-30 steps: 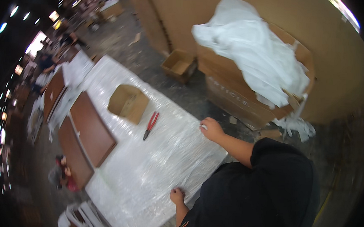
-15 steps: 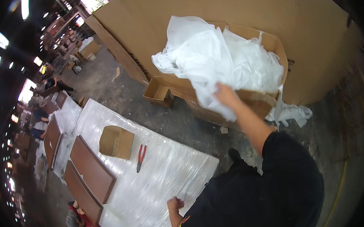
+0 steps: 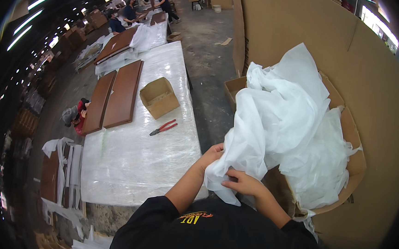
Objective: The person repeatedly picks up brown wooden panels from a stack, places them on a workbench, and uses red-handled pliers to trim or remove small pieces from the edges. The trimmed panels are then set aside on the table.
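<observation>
A long white sheet of thin wrapping material [image 3: 283, 112] stretches from the big cardboard box [image 3: 353, 135] on the right to my hands. My left hand [image 3: 213, 155] is closed on its near left edge, the fingertips partly hidden behind the sheet. My right hand [image 3: 244, 182] pinches the same sheet at its lower end, close to my body. More crumpled white sheets [image 3: 319, 165] fill the box. To the left, a wrapped table [image 3: 145, 176] bears red-handled pliers [image 3: 163, 127] and a small open cardboard box [image 3: 159, 98].
Brown wooden panels [image 3: 124, 94] lie on the table's far left part. A person in red [image 3: 76, 116] crouches at its left edge. Several people work at the far tables. A tall cardboard wall [image 3: 317, 31] stands behind the big box. Wrapped panels [image 3: 62, 175] stand at the lower left.
My left hand has come from above the table to the sheet and taken hold. My right hand has drawn the sheet out toward my body. The view has turned.
</observation>
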### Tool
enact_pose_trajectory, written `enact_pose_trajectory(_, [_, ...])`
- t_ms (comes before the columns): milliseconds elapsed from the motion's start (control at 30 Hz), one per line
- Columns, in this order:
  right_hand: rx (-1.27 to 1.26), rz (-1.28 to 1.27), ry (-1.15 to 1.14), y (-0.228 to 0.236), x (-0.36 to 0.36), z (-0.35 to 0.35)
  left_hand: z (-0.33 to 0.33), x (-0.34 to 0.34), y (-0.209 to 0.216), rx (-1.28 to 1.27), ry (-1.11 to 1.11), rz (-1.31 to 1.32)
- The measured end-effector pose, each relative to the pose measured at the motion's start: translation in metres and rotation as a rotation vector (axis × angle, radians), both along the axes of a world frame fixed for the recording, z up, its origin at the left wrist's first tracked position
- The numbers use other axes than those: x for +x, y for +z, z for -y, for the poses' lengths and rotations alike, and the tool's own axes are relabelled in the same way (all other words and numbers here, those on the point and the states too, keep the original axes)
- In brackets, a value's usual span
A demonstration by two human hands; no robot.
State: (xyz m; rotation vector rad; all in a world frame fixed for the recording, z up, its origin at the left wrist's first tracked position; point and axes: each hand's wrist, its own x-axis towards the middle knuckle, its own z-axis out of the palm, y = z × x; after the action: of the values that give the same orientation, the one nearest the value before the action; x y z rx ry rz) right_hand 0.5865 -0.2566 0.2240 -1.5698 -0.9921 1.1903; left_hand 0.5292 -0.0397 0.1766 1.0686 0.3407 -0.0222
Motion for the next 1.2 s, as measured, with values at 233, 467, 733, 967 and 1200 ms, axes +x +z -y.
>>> enact_pose_trajectory(233, [0.242, 0.300, -0.470, 0.069, 0.045, 0.087, 0.013, 0.016, 0.026, 0.204, 0.283, -0.054])
enact_pose_trajectory(467, [0.432, 0.557, -0.741, 0.044, 0.060, 0.064, 0.110, 0.037, 0.100, 0.934, -0.284, 0.509])
enact_pose_trajectory(733, [0.383, 1.044, -1.168, -0.069, 0.238, 0.188, 0.036, -0.034, 0.111, 0.740, -0.097, 0.277])
enact_pose_trajectory(967, [-0.620, 1.276, -0.984, -0.138, 0.194, 0.174, -0.012, -0.286, -0.007, 1.006, 0.194, -0.192])
enact_pose_trajectory(1200, [-0.233, 1.366, -1.254, -0.079, 0.079, 0.041, -0.034, -0.547, -0.084, 0.983, 0.441, -0.684])
